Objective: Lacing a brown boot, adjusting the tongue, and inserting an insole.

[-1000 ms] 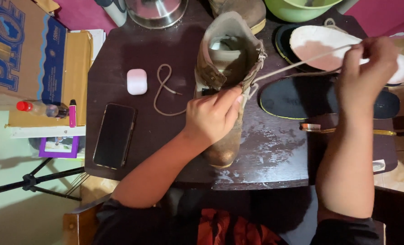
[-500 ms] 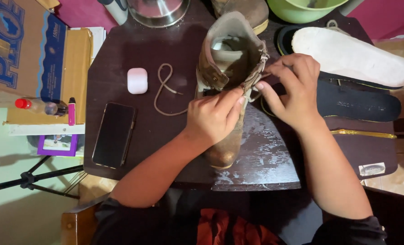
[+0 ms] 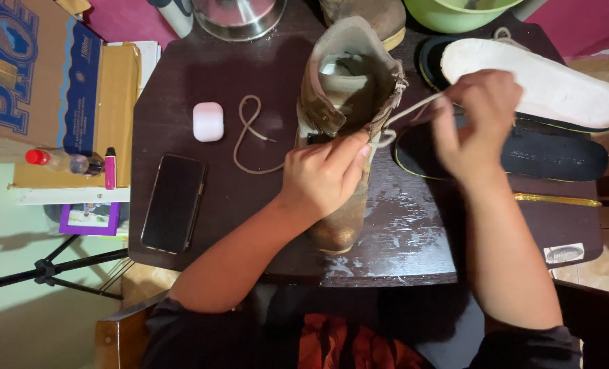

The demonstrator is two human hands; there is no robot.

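Your left hand (image 3: 325, 174) lies on the boot (image 3: 349, 137), which stands in the middle of the dark table (image 3: 420, 232) with its toe toward you. The fingers press on the boot's side, by the eyelets, and hold it there. Keep that hand firm so the boot does not tip or slide on the wet patch.

Your right hand (image 3: 479, 126) is closed on the lace (image 3: 414, 111). The lace runs tight from the eyelets out to your fingers. Pull it in a straight line away from the hole, slow and even. If you tug to the side, it may catch on the metal ring. Watch the little loop near your left fingertips. It should get small and flat, not twist.

The other end of the lace lies loose on the table, left of the boot, near the small white case (image 3: 208, 121). Do not let it get dragged in. The insoles (image 3: 544, 154) and the white sole (image 3: 544, 85) sit just beside your right hand, so keep your pull above them.
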